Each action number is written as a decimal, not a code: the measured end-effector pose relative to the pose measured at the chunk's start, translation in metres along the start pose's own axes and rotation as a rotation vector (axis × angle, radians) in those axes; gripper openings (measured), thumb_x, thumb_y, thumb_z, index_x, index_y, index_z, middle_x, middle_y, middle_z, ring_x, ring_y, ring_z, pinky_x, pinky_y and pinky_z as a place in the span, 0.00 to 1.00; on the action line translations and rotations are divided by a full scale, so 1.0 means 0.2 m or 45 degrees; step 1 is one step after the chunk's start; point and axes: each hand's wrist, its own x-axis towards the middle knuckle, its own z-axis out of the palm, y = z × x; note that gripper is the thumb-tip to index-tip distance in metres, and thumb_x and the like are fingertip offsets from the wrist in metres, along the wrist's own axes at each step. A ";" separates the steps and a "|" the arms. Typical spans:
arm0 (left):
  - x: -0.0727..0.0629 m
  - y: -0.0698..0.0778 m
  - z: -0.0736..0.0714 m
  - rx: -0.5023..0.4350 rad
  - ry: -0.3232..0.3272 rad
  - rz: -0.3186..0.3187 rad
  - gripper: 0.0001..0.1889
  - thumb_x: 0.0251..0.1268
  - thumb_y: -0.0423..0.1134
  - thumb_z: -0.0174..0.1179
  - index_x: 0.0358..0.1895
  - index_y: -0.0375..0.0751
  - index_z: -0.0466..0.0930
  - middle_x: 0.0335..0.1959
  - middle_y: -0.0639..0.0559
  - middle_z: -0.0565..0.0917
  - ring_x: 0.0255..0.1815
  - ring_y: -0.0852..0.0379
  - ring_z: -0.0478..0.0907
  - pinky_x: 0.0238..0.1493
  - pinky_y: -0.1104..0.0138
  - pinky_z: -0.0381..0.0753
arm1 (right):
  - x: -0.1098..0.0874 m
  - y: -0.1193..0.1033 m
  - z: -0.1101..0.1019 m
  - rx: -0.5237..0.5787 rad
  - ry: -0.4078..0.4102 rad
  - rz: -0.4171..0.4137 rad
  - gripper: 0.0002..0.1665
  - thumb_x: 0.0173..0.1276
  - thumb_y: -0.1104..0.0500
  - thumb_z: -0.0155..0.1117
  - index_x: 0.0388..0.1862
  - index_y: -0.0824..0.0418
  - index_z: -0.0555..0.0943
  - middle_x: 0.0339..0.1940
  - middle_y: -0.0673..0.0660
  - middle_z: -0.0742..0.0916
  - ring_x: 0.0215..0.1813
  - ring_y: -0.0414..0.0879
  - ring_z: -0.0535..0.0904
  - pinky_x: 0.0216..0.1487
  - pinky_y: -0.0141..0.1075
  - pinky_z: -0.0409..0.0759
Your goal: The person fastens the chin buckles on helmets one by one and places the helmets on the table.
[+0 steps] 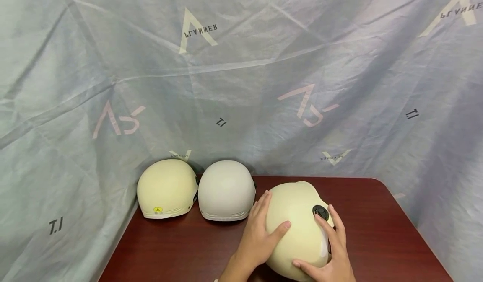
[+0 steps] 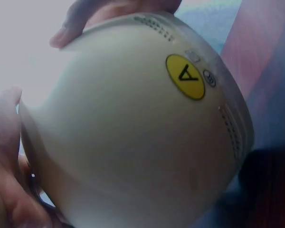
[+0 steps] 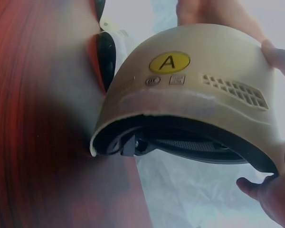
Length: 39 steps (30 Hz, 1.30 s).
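Observation:
A glossy cream helmet (image 1: 298, 221) is tilted on its side between both hands at the near right of the table. My left hand (image 1: 257, 235) holds its left side, with the thumb lying over the shell. On the other side my right hand (image 1: 337, 254) grips the shell near the rim, its fingers beside a round black vent (image 1: 320, 213). The right wrist view shows the helmet's yellow "A" sticker (image 3: 169, 62), a grille (image 3: 235, 91) and the dark lining (image 3: 190, 142) inside. Its lower edge is close over the tabletop there.
Another cream helmet (image 1: 167, 187) and a pale grey-white helmet (image 1: 227, 190) stand side by side at the table's back left. The dark red wooden table (image 1: 181, 248) has a rounded back right corner. Grey printed cloth (image 1: 241, 85) hangs behind and at both sides.

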 end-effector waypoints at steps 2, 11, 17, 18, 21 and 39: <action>0.00 0.02 0.00 0.031 0.013 -0.009 0.45 0.73 0.68 0.58 0.84 0.47 0.60 0.85 0.55 0.63 0.86 0.45 0.60 0.83 0.40 0.60 | 0.00 0.00 -0.01 0.005 -0.006 0.027 0.74 0.24 0.62 0.96 0.76 0.70 0.71 0.86 0.71 0.57 0.86 0.42 0.55 0.70 0.17 0.60; -0.02 0.08 -0.02 0.202 0.057 0.018 0.44 0.73 0.71 0.55 0.82 0.48 0.64 0.83 0.53 0.68 0.83 0.44 0.67 0.81 0.42 0.65 | -0.02 0.00 -0.03 0.014 -0.054 0.210 0.72 0.28 0.70 0.93 0.79 0.68 0.69 0.88 0.65 0.57 0.84 0.37 0.57 0.64 0.14 0.65; -0.05 0.09 -0.02 0.286 0.092 0.062 0.41 0.72 0.71 0.56 0.81 0.52 0.68 0.81 0.54 0.72 0.78 0.38 0.71 0.70 0.35 0.73 | -0.04 0.04 -0.04 0.151 -0.046 0.332 0.67 0.36 0.78 0.85 0.80 0.70 0.66 0.88 0.66 0.57 0.82 0.32 0.61 0.66 0.17 0.68; -0.05 0.09 -0.01 0.297 0.099 0.069 0.41 0.72 0.71 0.56 0.80 0.52 0.68 0.80 0.54 0.72 0.77 0.38 0.71 0.68 0.34 0.74 | -0.04 0.04 -0.04 0.159 -0.045 0.362 0.66 0.38 0.78 0.84 0.80 0.70 0.66 0.88 0.65 0.57 0.82 0.31 0.61 0.66 0.17 0.67; -0.06 0.08 0.00 0.317 0.110 0.073 0.41 0.72 0.71 0.56 0.81 0.54 0.67 0.81 0.55 0.72 0.76 0.36 0.72 0.63 0.32 0.75 | -0.05 0.05 -0.05 0.153 -0.065 0.427 0.65 0.43 0.78 0.82 0.82 0.67 0.64 0.89 0.63 0.56 0.81 0.28 0.59 0.66 0.16 0.66; -0.08 -0.05 -0.09 0.278 -0.200 0.240 0.68 0.46 0.73 0.77 0.88 0.56 0.47 0.89 0.51 0.54 0.90 0.48 0.52 0.85 0.42 0.55 | -0.05 0.11 -0.04 -0.151 -0.195 -0.035 0.80 0.35 0.20 0.83 0.81 0.63 0.68 0.89 0.70 0.51 0.91 0.63 0.29 0.74 0.83 0.27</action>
